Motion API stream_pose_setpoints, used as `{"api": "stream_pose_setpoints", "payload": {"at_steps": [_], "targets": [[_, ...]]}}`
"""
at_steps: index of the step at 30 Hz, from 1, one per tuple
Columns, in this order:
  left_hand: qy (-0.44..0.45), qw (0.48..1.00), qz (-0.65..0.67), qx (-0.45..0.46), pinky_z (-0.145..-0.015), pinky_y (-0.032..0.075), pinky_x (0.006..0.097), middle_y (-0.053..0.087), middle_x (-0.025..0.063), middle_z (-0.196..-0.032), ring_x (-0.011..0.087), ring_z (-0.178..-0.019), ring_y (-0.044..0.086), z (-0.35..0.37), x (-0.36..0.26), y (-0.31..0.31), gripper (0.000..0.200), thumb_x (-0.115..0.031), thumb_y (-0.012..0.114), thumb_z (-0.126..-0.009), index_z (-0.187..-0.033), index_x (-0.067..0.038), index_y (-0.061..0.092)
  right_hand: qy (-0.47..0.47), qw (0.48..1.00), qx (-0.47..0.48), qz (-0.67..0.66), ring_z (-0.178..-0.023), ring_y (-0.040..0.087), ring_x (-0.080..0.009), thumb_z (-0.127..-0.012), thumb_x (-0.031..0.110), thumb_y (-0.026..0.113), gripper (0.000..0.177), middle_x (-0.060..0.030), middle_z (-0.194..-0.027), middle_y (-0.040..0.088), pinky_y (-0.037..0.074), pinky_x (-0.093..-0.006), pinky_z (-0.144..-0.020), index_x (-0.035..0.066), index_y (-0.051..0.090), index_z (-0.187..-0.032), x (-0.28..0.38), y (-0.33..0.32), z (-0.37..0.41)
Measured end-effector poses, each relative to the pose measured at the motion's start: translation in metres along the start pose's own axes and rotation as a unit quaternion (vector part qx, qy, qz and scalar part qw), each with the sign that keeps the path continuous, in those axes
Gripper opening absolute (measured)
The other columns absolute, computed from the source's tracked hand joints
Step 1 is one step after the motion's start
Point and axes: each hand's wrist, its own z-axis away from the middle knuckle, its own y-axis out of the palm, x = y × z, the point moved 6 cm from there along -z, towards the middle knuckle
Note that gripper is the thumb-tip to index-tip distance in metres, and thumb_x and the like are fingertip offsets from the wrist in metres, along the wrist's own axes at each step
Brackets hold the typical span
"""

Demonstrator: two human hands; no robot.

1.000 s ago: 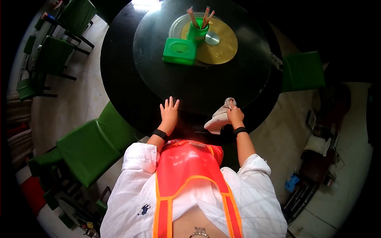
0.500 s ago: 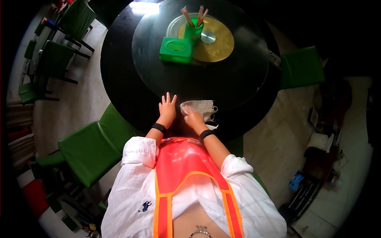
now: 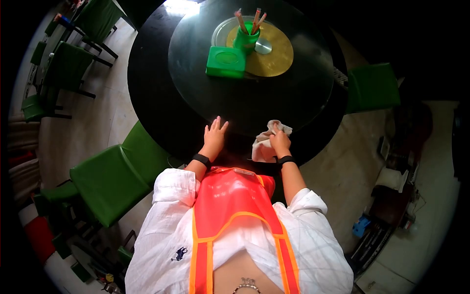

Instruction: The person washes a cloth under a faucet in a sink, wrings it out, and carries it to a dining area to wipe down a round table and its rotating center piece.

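My left hand (image 3: 213, 139) lies on the near part of the round black table (image 3: 149, 93), its fingers spread and nothing in them. To its right, my right hand (image 3: 280, 142) presses on a crumpled whitish cloth (image 3: 262, 148), which bunches up around and to the left of the fingers. Part of the cloth is hidden beneath that hand. Both wrists wear black bands.
On the turntable (image 3: 196, 93) stand a green tissue box (image 3: 225, 63) and a green cup (image 3: 246, 41) of wrapped chopsticks beside a gold disc (image 3: 276, 54). Green chairs (image 3: 105, 181) surround the table. A cluttered dark shelf (image 3: 391, 210) is at right.
My right hand has moved right along the table with the cloth, which has gone from spread out to bunched. My left hand stays flat on the table. The view has shifted slightly.
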Motion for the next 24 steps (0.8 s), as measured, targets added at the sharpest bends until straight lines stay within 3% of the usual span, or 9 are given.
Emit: {"api": "stream_pose_setpoints", "payload": {"at_steps": [6,8,11,13,14,16,18,22,24], "targets": [[-0.021,1.0,-0.018,-0.011,-0.095,0.031,0.0481,0.028,0.0092,-0.137,0.0218,-0.125,0.031,-0.006,0.016,-0.002,0.059,-0.006,0.053,-0.071,-0.127,-0.018,0.038,0.068,0.996,-0.001,0.057,-0.08,0.061,-0.0314,-0.076,0.018,0.049,0.054,-0.0165,-0.09,0.063,0.048,-0.0414,-0.069,0.017,0.038,-0.128,-0.01,-0.01,-0.014],[-0.08,0.996,-0.031,-0.027,-0.098,0.028,0.0462,0.026,0.0094,-0.139,0.0213,-0.126,0.029,-0.01,0.031,-0.007,0.054,-0.012,0.05,-0.078,-0.129,-0.015,0.035,0.079,0.995,0.001,0.068,-0.08,0.062,-0.0307,-0.075,0.019,0.051,0.055,-0.0151,-0.089,0.063,0.048,-0.0412,-0.067,0.013,0.037,-0.128,-0.007,-0.005,-0.02],[-0.072,0.997,-0.01,-0.027,-0.098,0.029,0.0453,0.027,0.0104,-0.138,0.0225,-0.126,0.029,-0.009,0.032,-0.014,0.057,-0.007,0.051,-0.074,-0.128,-0.013,0.036,0.042,0.998,0.037,0.003,-0.082,0.06,-0.0343,-0.072,0.016,0.052,0.048,-0.0192,-0.089,0.061,0.046,-0.0446,-0.071,0.009,0.047,-0.119,0.034,0.003,-0.014],[-0.058,0.997,0.027,-0.039,-0.097,0.03,0.045,0.028,0.0133,-0.137,0.0264,-0.125,0.029,-0.01,0.029,-0.008,0.059,-0.005,0.053,-0.071,-0.127,-0.012,0.037,-0.002,0.996,0.084,-0.021,-0.08,0.059,-0.0357,-0.07,0.016,0.052,0.051,-0.0201,-0.087,0.061,0.046,-0.0446,-0.069,0.01,0.046,-0.121,0.084,0.007,-0.001],[-0.063,0.997,0.029,-0.041,-0.097,0.03,0.045,0.028,0.0133,-0.137,0.0264,-0.125,0.029,-0.01,0.029,-0.007,0.059,-0.005,0.053,-0.071,-0.127,-0.012,0.037,-0.087,0.994,0.065,-0.026,-0.079,0.059,-0.0356,-0.07,0.018,0.053,0.055,-0.0204,-0.085,0.061,0.047,-0.0447,-0.068,0.011,0.043,-0.123,0.107,0.023,0.001],[0.015,0.995,0.092,-0.031,-0.097,0.03,0.0443,0.027,0.0154,-0.136,0.03,-0.125,0.028,-0.009,0.02,-0.006,0.062,-0.01,0.057,-0.068,-0.127,-0.011,0.037,-0.177,0.981,0.071,-0.038,-0.075,0.059,-0.0353,-0.069,0.018,0.053,0.055,-0.0191,-0.081,0.061,0.047,-0.0448,-0.065,0.012,0.043,-0.123,0.148,0.04,0.013],[0.021,0.994,0.103,-0.015,-0.098,0.03,0.0444,0.026,0.0147,-0.137,0.0293,-0.126,0.027,-0.007,0.02,-0.003,0.064,-0.01,0.058,-0.067,-0.128,-0.012,0.037,-0.216,0.975,0.046,-0.006,-0.069,0.061,-0.0308,-0.07,0.017,0.054,0.051,-0.0151,-0.076,0.062,0.048,-0.0427,-0.061,0.012,0.046,-0.121,0.17,0.043,0.023],[0.049,0.994,0.098,0.023,-0.099,0.028,0.0448,0.024,0.0113,-0.139,0.0252,-0.128,0.024,-0.005,0.022,-0.004,0.067,-0.007,0.056,-0.066,-0.129,-0.015,0.036,-0.22,0.974,0.046,0.014,-0.069,0.061,-0.0298,-0.072,0.017,0.054,0.048,-0.0136,-0.076,0.062,0.048,-0.0419,-0.061,0.013,0.048,-0.119,0.153,0.033,0.02],[0.034,0.996,0.083,-0.023,-0.1,0.027,0.0442,0.025,0.0097,-0.139,0.0238,-0.128,0.025,-0.005,0.026,-0.007,0.067,-0.004,0.054,-0.066,-0.129,-0.016,0.036,-0.208,0.977,0.034,0.034,-0.069,0.061,-0.0298,-0.072,0.016,0.054,0.045,-0.0131,-0.077,0.063,0.048,-0.0418,-0.06,0.013,0.051,-0.117,0.139,0.025,0.019]]}}
